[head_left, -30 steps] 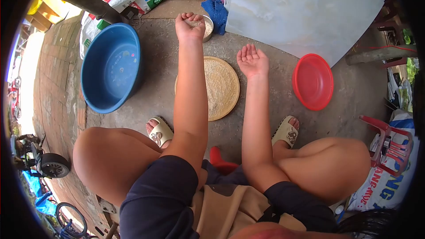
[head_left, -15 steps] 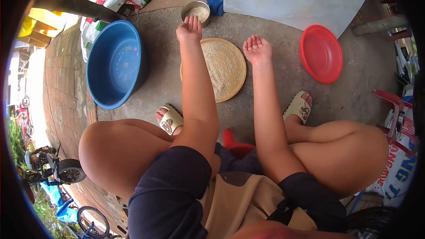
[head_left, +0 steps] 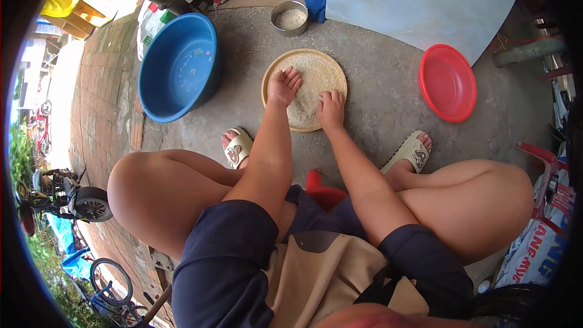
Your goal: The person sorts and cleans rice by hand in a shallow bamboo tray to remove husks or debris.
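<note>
- Left hand (head_left: 283,87) over round tray (head_left: 265,85), palm up, fingers open.
- Right hand (head_left: 331,109) at grain (head_left: 313,79), fingers curled; cannot tell if gripping.
- Round tray on floor (head_left: 376,97), between blue basin (head_left: 182,67) and red basin (head_left: 448,83).

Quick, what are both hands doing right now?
Left hand: open, palm showing, over the round tray.
Right hand: curled, palm down, at the grain; can't tell if it holds any.
</note>
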A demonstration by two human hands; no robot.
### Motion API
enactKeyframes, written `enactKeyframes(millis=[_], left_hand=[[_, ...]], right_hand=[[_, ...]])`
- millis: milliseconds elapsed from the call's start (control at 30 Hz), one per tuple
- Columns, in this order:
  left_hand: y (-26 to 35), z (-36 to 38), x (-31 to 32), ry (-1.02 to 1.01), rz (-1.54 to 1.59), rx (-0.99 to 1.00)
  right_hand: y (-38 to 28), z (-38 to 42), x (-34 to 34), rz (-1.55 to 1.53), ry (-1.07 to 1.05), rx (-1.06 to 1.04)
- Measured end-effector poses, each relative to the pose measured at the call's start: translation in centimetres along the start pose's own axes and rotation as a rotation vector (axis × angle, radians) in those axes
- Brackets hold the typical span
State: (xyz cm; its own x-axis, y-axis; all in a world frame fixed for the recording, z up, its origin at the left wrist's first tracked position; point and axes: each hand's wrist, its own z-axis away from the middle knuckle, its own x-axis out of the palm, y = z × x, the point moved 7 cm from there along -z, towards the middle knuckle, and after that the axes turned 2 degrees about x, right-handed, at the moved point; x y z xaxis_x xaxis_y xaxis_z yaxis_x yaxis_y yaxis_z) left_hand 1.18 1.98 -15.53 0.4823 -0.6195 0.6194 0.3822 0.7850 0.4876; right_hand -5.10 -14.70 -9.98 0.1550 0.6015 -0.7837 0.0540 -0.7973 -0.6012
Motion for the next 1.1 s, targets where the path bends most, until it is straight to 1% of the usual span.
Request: enactKeyframes(millis=[67, 100, 167, 200, 233, 267, 300, 367, 400, 433, 467, 500, 533, 567, 633, 667, 700, 733, 767, 800, 833, 867, 933, 967, 1033, 1067, 1100], left_hand=[[-1.5, 1.2, -1.0, -0.062, 0.042, -0.016], [-1.4, 1.2, -0.9, -0.061, 0.030, -0.018], [-1.6, 1.0, -0.2, -0.116, -0.053, -0.071], [-1.8, 1.2, 0.7, -0.152, -0.119, -0.115], [-1.9, 1.3, 1.5, -0.158, -0.125, -0.117], [-2.7, 1.5, 2.5, -0.192, -0.165, -0.182], [-3.6, 1.6, 3.2, -0.226, -0.201, -0.247], [-6.1, 0.3, 2.6, -0.273, -0.210, -0.287], [-7.3, 0.6, 3.0, -0.287, -0.170, -0.298], [-8.4, 1.0, 3.3, -0.300, -0.126, -0.307], [-9.2, 1.4, 4.1, -0.375, -0.045, -0.330], [-9.7, 1.2, 4.3, -0.372, -0.025, -0.325], [-9.8, 0.5, 3.7, -0.273, -0.056, -0.283], [-9.7, 0.0, 3.0, -0.174, -0.088, -0.242], [-8.4, 0.6, 3.8, -0.134, -0.008, -0.220], [-7.3, 0.3, 3.7, -0.047, 0.014, -0.150], [-6.4, -0.1, 3.3, 0.040, 0.036, -0.084], [-4.9, -0.5, 2.9, 0.079, -0.004, 0.020], [-4.1, -0.8, 2.8, 0.083, 0.007, 0.019], [-1.8, -0.3, 2.7, 0.181, -0.043, 0.155], [0.1, -0.5, 2.1, 0.279, -0.093, 0.291], [0.9, -1.1, 2.0, 0.281, -0.084, 0.290], [3.7, -1.6, 1.4, 0.387, -0.429, 0.597], [3.5, -1.7, 1.0, 0.389, -0.421, 0.593], [4.0, -0.2, 3.4, 0.359, -1.114, 0.812], [2.9, 0.2, 4.4, 0.327, -1.397, 0.853], [1.9, 0.5, 4.1, 0.324, -1.386, 0.849]], right_hand=[[0.5, -0.7, 0.6, -0.020, -0.045, 0.068], [0.4, -1.0, 0.8, -0.028, -0.040, 0.077], [1.3, -1.4, 1.0, -0.062, -0.024, 0.233], [1.1, -1.7, 1.1, -0.064, -0.017, 0.238], [1.0, -1.9, 0.4, -0.131, 0.132, 0.249], [0.9, -1.9, -0.4, -0.195, 0.282, 0.257], [0.3, -2.2, -0.8, -0.190, 0.287, 0.257], [-2.6, -3.3, -1.8, -0.361, 0.169, 0.077], [-3.0, -3.9, -1.2, -0.325, 0.076, 0.073], [-2.8, -4.5, -1.5, -0.312, 0.067, 0.064], [-2.4, -5.1, -2.2, -0.368, 0.143, 0.090], [-2.0, -5.6, -2.7, -0.426, 0.217, 0.116], [-1.1, -6.1, -3.4, -0.337, 0.297, 0.116], [-0.5, -6.8, -3.4, -0.334, 0.282, 0.105], [2.7, -8.1, -1.8, -0.582, 0.228, 0.280], [3.5, -8.5, -0.5, -0.503, 0.118, 0.281], [3.1, -8.4, -0.5, -0.499, 0.109, 0.274], [2.3, -7.9, -0.9, -0.319, 0.076, 0.216], [1.5, -7.1, -1.1, -0.139, 0.043, 0.158], [1.6, -6.1, -0.9, -0.132, 0.035, 0.153], [1.5, -5.1, -0.6, -0.111, 0.042, 0.101], [1.4, -4.2, -0.3, -0.091, 0.050, 0.050], [1.5, -2.3, -0.6, -0.068, 0.076, 0.028], [1.5, -1.7, -0.8, -0.051, 0.107, 0.010], [1.2, -1.7, -1.0, -0.016, 0.105, 0.026], [1.3, -1.9, -1.3, -0.083, 0.140, 0.045], [1.4, -2.1, -1.6, -0.151, 0.176, 0.063]])
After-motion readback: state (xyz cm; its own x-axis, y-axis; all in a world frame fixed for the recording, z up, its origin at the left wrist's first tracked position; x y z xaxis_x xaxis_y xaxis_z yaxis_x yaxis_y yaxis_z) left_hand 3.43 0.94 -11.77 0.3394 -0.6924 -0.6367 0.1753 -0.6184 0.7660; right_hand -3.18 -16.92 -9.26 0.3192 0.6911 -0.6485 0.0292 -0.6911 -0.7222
